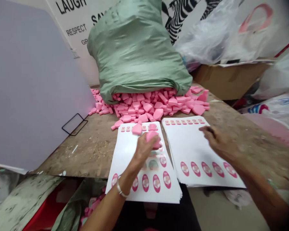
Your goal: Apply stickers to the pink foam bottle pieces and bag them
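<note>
My left hand [144, 147] is closed on a pink paddle-shaped piece [152, 137], held over the left stack of sticker sheets [125, 154]. Another pink piece lies near that stack's top edge, just beyond my fingers. Printed oval stickers run along the bottom of the sheet and smaller ones along its top; my hand and wrist cover part of the middle. My right hand [214, 138] is at the right edge of the second stack of sticker sheets [183, 141], index finger stretched toward the paper. Its fingers are slightly blurred, and I see nothing held in them.
Behind the sheets, a heap of pink pieces [146, 107] spills from a large green sack [139, 51] on the worn table [91, 147]. A pale panel [38, 83] and a black wire frame [74, 125] stand at left. A cardboard box [231, 78] and plastic bags are at right.
</note>
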### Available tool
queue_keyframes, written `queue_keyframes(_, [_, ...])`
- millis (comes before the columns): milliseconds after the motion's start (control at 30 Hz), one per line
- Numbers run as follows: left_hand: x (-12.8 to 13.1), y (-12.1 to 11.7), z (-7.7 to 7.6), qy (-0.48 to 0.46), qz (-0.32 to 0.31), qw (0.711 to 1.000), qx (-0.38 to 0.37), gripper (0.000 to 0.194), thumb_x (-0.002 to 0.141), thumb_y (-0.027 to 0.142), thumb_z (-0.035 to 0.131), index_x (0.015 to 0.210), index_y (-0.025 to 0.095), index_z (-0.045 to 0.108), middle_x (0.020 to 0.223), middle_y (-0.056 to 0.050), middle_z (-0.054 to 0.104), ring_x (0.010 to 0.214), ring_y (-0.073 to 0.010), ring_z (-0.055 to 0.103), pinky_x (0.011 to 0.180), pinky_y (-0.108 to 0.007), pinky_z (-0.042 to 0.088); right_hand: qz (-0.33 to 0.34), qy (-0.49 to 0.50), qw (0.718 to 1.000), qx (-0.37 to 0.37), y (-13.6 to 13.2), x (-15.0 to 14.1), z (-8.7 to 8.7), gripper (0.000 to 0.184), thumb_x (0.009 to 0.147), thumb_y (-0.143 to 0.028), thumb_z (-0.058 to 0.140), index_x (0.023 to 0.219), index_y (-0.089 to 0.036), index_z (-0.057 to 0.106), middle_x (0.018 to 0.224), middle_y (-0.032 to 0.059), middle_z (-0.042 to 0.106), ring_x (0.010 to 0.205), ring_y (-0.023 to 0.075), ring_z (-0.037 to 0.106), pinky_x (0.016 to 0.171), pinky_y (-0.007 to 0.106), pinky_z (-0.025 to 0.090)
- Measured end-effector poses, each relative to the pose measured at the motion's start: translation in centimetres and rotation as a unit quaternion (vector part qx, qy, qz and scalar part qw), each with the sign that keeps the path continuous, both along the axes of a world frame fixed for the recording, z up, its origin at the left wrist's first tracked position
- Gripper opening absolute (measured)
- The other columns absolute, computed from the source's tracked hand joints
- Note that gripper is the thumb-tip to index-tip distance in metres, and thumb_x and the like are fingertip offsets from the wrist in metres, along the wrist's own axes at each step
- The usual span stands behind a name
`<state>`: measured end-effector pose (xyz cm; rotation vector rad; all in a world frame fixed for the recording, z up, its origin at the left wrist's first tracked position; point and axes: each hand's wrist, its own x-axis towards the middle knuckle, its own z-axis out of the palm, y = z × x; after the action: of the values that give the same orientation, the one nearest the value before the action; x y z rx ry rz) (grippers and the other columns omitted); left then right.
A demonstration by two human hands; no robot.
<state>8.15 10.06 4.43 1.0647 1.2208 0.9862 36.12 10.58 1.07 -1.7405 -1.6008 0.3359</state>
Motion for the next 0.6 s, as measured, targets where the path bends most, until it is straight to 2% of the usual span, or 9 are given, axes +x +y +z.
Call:
queue_keyframes(67, [-4.1, -1.7, -0.7, -0.039, 0.033, 0.999, -0.003, 0.040, 0.077, 0.044, 0.066, 0.099, 0.012, 0.057, 0.090, -0.010, 0.066, 0.068, -0.0168, 0.065, 0.062, -0.029, 0.054, 0.070, 0.025, 0.996, -0.046, -2.0, -5.0, -0.1, 0.033, 0.089, -0.046, 0.046, 0.105, -0.020, 0.058, 0.093, 0.0081, 0.068, 0.080, 0.0197, 0.062, 0.073, 0.031, 0.046])
queue_keyframes(133, [-7.3, -3.1, -1.8, -0.068, 0.062, 0.995, -0.033, 0.043, 0.075, 0.048, 0.067, 0.097, 0.012, 0.057, 0.092, -0.011, 0.066, 0.067, -0.0161, 0.064, 0.058, -0.027, 0.054, 0.131, 0.054, 0.987, -0.075, -3.4, -10.1, -0.4, 0.033, 0.095, -0.043, 0.032, 0.100, -0.021, 0.056, 0.087, 0.0054, 0.067, 0.073, 0.0173, 0.060, 0.070, 0.031, 0.046])
queue_keyframes(200, [-9.2, -4.3, -2.9, -0.088, 0.067, 0.993, -0.051, 0.043, 0.077, 0.050, 0.065, 0.095, 0.012, 0.058, 0.096, -0.012, 0.066, 0.065, -0.0145, 0.064, 0.057, -0.027, 0.054, 0.142, 0.029, 0.987, -0.068, -4.1, -14.3, -0.8, 0.028, 0.094, -0.040, 0.034, 0.090, -0.022, 0.055, 0.083, 0.0044, 0.065, 0.072, 0.0175, 0.057, 0.068, 0.031, 0.044])
queue_keyframes(267, [-10.0, -5.4, -3.6, -0.098, 0.053, 0.993, -0.050, 0.042, 0.079, 0.050, 0.062, 0.096, 0.012, 0.059, 0.100, -0.012, 0.067, 0.063, -0.0135, 0.064, 0.060, -0.027, 0.054, 0.153, -0.028, 0.987, -0.040, -4.6, -16.9, -1.4, 0.021, 0.093, -0.035, 0.040, 0.084, -0.022, 0.054, 0.081, 0.0042, 0.064, 0.073, 0.0181, 0.056, 0.069, 0.032, 0.041])
queue_keyframes(367, [-9.9, -7.1, -3.8, -0.094, 0.034, 0.992, -0.071, 0.041, 0.080, 0.051, 0.061, 0.098, 0.013, 0.059, 0.100, -0.012, 0.068, 0.066, -0.0163, 0.067, 0.064, -0.028, 0.054, 0.177, -0.100, 0.979, 0.006, -5.4, -18.5, -2.2, 0.018, 0.093, -0.029, 0.043, 0.086, -0.020, 0.056, 0.082, 0.0046, 0.065, 0.075, 0.0180, 0.055, 0.071, 0.032, 0.037])
queue_keyframes(467, [-9.5, -8.2, -3.8, -0.061, 0.025, 0.993, -0.096, 0.044, 0.079, 0.052, 0.061, 0.099, 0.014, 0.058, 0.090, -0.010, 0.069, 0.066, -0.0188, 0.068, 0.060, -0.026, 0.052, 0.181, -0.150, 0.972, 0.029, -6.1, -18.8, -2.9, 0.018, 0.094, -0.029, 0.044, 0.087, -0.019, 0.058, 0.081, 0.0048, 0.066, 0.075, 0.0174, 0.054, 0.070, 0.032, 0.032])
queue_keyframes(600, [-9.3, -8.8, -4.2, -0.022, 0.015, 0.996, -0.085, 0.040, 0.081, 0.052, 0.058, 0.098, 0.015, 0.057, 0.080, -0.006, 0.066, 0.069, -0.0202, 0.069, 0.056, -0.024, 0.050, 0.171, -0.206, 0.962, 0.046, -6.7, -19.1, -3.5, 0.017, 0.093, -0.027, 0.046, 0.088, -0.019, 0.060, 0.079, 0.0048, 0.064, 0.077, 0.0184, 0.052, 0.072, 0.033, 0.030])
